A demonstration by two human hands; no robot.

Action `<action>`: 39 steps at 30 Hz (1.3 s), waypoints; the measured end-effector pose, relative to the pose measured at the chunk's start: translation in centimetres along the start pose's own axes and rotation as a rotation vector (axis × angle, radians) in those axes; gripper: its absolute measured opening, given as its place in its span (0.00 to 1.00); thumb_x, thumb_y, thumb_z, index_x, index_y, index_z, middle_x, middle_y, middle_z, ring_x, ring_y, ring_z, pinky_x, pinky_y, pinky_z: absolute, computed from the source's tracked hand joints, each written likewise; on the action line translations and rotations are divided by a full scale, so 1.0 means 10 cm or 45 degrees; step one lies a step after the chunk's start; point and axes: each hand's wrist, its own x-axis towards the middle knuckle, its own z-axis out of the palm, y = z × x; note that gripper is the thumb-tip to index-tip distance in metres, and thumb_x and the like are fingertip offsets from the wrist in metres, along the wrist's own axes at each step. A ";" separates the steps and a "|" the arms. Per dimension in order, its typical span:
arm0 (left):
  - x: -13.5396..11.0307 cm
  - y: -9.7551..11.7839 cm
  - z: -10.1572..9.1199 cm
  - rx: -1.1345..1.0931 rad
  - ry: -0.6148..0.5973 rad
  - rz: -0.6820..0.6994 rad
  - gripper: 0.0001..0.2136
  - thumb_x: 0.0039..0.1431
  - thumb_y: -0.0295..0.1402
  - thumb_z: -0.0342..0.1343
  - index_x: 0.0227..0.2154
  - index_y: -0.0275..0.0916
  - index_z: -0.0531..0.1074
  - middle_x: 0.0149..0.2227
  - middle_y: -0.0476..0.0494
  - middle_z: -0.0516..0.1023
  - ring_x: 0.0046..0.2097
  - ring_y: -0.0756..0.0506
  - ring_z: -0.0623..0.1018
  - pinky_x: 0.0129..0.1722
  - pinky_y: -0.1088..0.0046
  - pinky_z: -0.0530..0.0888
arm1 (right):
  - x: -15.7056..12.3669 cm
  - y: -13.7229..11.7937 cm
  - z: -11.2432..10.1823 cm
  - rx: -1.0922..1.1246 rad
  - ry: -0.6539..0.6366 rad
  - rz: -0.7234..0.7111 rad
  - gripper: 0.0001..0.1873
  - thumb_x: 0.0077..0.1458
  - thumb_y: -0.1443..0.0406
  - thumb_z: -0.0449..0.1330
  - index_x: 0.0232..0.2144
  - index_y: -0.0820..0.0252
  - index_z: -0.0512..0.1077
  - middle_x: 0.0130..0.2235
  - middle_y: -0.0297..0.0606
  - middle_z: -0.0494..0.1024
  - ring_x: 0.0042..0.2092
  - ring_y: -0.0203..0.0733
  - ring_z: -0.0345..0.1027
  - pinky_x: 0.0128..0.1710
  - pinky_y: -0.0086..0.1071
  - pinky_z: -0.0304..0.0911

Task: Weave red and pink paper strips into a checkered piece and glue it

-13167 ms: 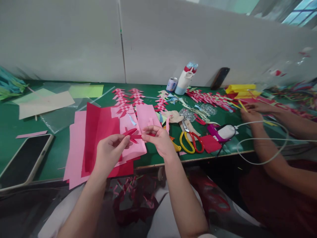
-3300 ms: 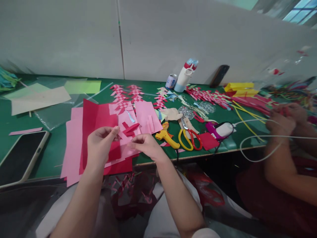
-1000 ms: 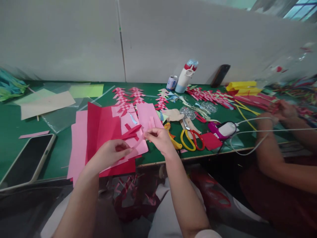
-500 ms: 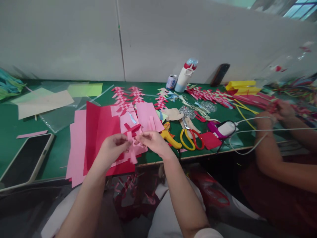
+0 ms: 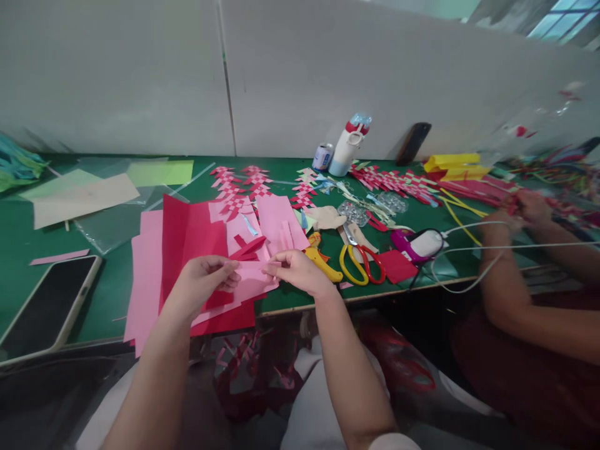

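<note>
Between my two hands a pink paper strip is stretched level above the paper stack. My left hand pinches its left end and my right hand pinches the other. Under them lie pink paper sheets and a folded red sheet. Short red paper strips rest on the pink paper just behind the held strip. To the right of my right hand are a yellow-handled tool and scissors with one yellow and one red handle loop.
Woven red-and-pink paper chains lie along the back of the green table. A phone sits at left. A can and a white bottle stand by the wall. A co-worker's hands handle red material at right.
The pink strip hung down between my hands before and is now drawn out level. My hands have moved slightly apart, the left one a little to the left.
</note>
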 end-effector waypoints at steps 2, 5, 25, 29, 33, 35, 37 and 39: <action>-0.01 0.01 -0.05 0.091 0.015 -0.010 0.17 0.39 0.44 0.66 0.25 0.34 0.76 0.22 0.42 0.78 0.24 0.47 0.77 0.26 0.71 0.76 | -0.02 -0.02 -0.04 -0.086 0.063 -0.008 0.15 0.53 0.55 0.61 0.25 0.62 0.75 0.26 0.34 0.78 0.28 0.35 0.67 0.30 0.27 0.60; -0.02 0.01 -0.15 0.265 0.065 0.009 0.16 0.40 0.44 0.65 0.25 0.34 0.78 0.22 0.41 0.79 0.25 0.46 0.77 0.27 0.71 0.76 | -0.01 -0.04 -0.08 -0.296 0.324 -0.061 0.15 0.55 0.57 0.58 0.25 0.61 0.76 0.26 0.34 0.78 0.29 0.36 0.68 0.31 0.28 0.58; -0.01 -0.11 -0.51 0.527 -0.089 0.010 0.16 0.47 0.47 0.61 0.29 0.38 0.80 0.30 0.39 0.82 0.33 0.42 0.80 0.35 0.68 0.76 | 0.47 -0.11 0.22 -1.557 0.520 -0.074 0.15 0.60 0.67 0.53 0.48 0.59 0.72 0.45 0.49 0.71 0.51 0.55 0.60 0.47 0.42 0.60; -0.03 -0.10 -0.51 0.498 -0.091 0.018 0.14 0.47 0.45 0.61 0.28 0.38 0.79 0.29 0.39 0.82 0.33 0.41 0.81 0.35 0.68 0.76 | 0.50 -0.09 0.23 -1.561 0.480 -0.049 0.14 0.59 0.67 0.53 0.46 0.58 0.73 0.45 0.48 0.72 0.52 0.54 0.60 0.48 0.42 0.59; -0.02 -0.13 -0.53 0.435 -0.124 0.025 0.11 0.45 0.41 0.61 0.28 0.39 0.79 0.29 0.41 0.82 0.34 0.41 0.80 0.35 0.68 0.76 | 0.50 -0.08 0.23 -1.563 0.450 -0.047 0.12 0.58 0.69 0.54 0.42 0.59 0.75 0.43 0.48 0.73 0.50 0.52 0.62 0.47 0.40 0.60; -0.01 -0.15 -0.54 0.410 -0.137 0.028 0.11 0.45 0.40 0.61 0.28 0.39 0.79 0.29 0.41 0.81 0.34 0.41 0.80 0.35 0.68 0.76 | 0.48 -0.07 0.21 -1.547 0.452 -0.067 0.12 0.57 0.70 0.54 0.40 0.60 0.75 0.42 0.47 0.75 0.49 0.51 0.64 0.46 0.39 0.60; -0.01 -0.14 -0.55 0.419 -0.124 0.036 0.11 0.45 0.41 0.61 0.28 0.39 0.79 0.29 0.42 0.81 0.33 0.41 0.80 0.34 0.69 0.75 | 0.46 -0.07 0.19 -1.489 0.469 -0.089 0.13 0.58 0.71 0.53 0.41 0.60 0.74 0.42 0.45 0.76 0.48 0.50 0.66 0.46 0.37 0.60; -0.02 -0.13 -0.55 0.461 -0.076 0.065 0.11 0.45 0.41 0.62 0.28 0.40 0.79 0.28 0.43 0.81 0.34 0.42 0.79 0.34 0.70 0.74 | 0.43 -0.08 0.17 -1.388 0.496 -0.093 0.14 0.59 0.70 0.51 0.43 0.58 0.74 0.42 0.43 0.78 0.46 0.47 0.69 0.43 0.35 0.61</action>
